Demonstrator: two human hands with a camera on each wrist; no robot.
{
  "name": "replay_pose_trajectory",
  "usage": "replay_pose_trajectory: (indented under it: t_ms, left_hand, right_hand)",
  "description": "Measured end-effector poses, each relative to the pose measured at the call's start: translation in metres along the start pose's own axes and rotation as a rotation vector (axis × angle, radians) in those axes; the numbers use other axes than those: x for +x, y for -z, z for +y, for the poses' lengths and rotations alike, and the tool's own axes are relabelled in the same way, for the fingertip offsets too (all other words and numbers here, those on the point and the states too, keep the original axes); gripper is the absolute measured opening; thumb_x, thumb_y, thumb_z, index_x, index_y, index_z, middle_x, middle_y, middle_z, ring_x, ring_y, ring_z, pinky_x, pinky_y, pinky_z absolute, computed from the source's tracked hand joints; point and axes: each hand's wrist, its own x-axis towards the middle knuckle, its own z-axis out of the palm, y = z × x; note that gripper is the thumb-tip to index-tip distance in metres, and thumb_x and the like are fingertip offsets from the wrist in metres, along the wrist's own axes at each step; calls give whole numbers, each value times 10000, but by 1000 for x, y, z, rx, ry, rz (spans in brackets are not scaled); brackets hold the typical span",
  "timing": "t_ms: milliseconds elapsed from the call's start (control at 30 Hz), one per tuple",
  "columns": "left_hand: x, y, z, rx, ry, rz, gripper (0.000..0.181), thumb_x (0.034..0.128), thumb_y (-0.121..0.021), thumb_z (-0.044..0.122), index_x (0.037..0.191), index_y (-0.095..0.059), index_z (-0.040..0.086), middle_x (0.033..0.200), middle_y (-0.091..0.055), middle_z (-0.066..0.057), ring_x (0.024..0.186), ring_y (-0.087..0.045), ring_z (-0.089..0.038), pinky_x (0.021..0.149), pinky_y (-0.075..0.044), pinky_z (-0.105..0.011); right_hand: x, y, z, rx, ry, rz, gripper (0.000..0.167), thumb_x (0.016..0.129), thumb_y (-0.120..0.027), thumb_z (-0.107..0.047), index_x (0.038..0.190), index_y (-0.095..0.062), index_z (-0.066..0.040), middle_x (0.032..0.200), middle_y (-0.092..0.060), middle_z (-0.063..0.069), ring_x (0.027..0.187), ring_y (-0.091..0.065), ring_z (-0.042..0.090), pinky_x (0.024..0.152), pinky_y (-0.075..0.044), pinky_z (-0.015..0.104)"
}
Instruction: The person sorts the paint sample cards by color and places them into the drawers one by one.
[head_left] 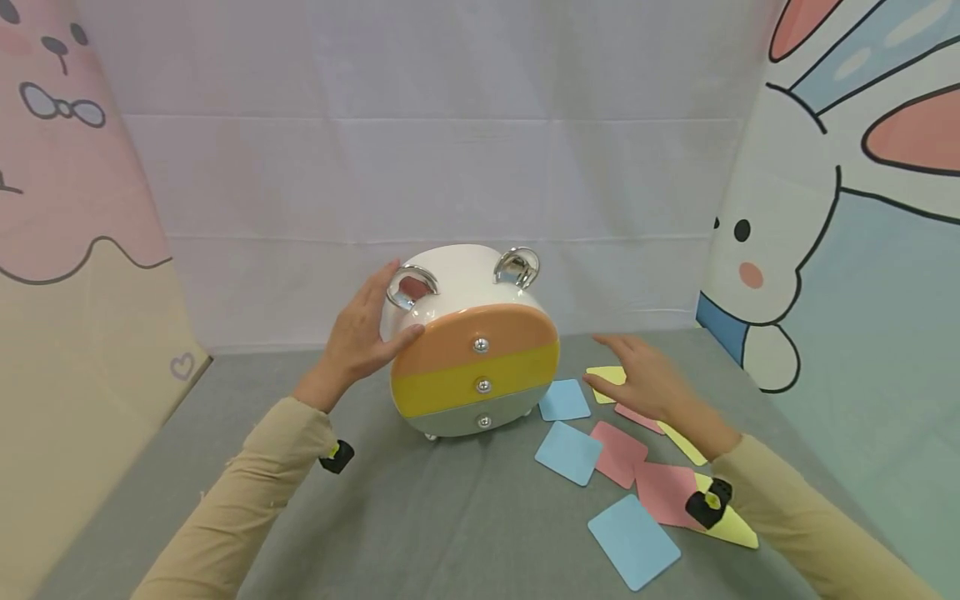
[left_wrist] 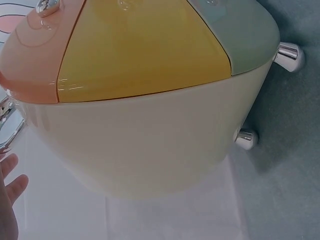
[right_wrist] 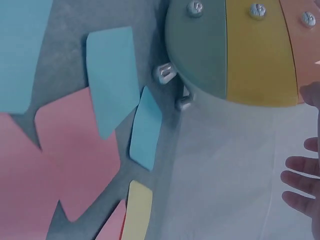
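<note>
A rounded small drawer chest [head_left: 442,367] stands on the grey cloth, with a white body, two silver ear-like loops on top and short silver feet. Its front has an orange, a yellow and a grey-green drawer, each with a silver knob. My left hand [head_left: 360,329] lies along the chest's upper left side, the thumb touching near the orange drawer's edge. Fingertips of that hand show at the left of the left wrist view, beside a silver loop. To the right of the chest, my right hand [head_left: 645,379] is held over the cards with extended fingers, holding nothing.
Blue cards [head_left: 635,542], pink cards [head_left: 667,492] and yellow cards [head_left: 731,525] lie scattered and partly overlapping right of the chest. White cloth [head_left: 450,167] hangs behind the table [head_left: 420,533]. Cartoon-printed curtains [head_left: 862,333] hang at both sides.
</note>
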Motion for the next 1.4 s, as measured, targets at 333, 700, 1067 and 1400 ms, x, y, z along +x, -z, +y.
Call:
replay_pose_trajectory:
  t_ms: [333, 700, 1067, 1400]
  left_hand:
    - [-1, -1, 0, 13, -2, 10, 835, 825, -453, 611, 1415, -259, 53, 1383, -386, -159, 1234, -399, -301, 961, -371, -487]
    - [-1, -2, 0, 14, -8, 20, 861, 820, -418, 645, 1392, -288, 15, 1379, -390, -161, 1232, -399, -308, 961, -371, -491]
    - [-1, -3, -1, -2, -23, 38, 828, 825, -478, 584, 1390, -289, 8, 1377, -396, -160, 1224, -405, -312, 954, -374, -498]
    - [-2, -3, -1, 6, -32, 47, 829, 835, -421, 607, 1400, -280, 17, 1369, -402, -169, 1220, -412, -309, 958, -376, -485]
  right_hand:
    - [19, -6, -48, 145, 120, 245, 424, 744, -723, -263, 1066, -572, -32, 935, -618, 81, 814, -573, 204, 654, -504, 342]
    - [41, -29, -86, 305, 131, 309, 393, 734, -737, -207, 1030, -556, -22, 904, -614, 82, 735, -566, 195, 650, -500, 333]
    - [57, -51, -113, 431, 162, 442, 260, 738, -729, -108, 920, -566, -18, 776, -608, 69, 679, -578, 154, 596, -496, 263]
    - [62, -72, -131, 591, 73, 578, 215, 746, -708, -43, 895, -556, -12, 710, -615, 79, 595, -582, 158, 507, -499, 284]
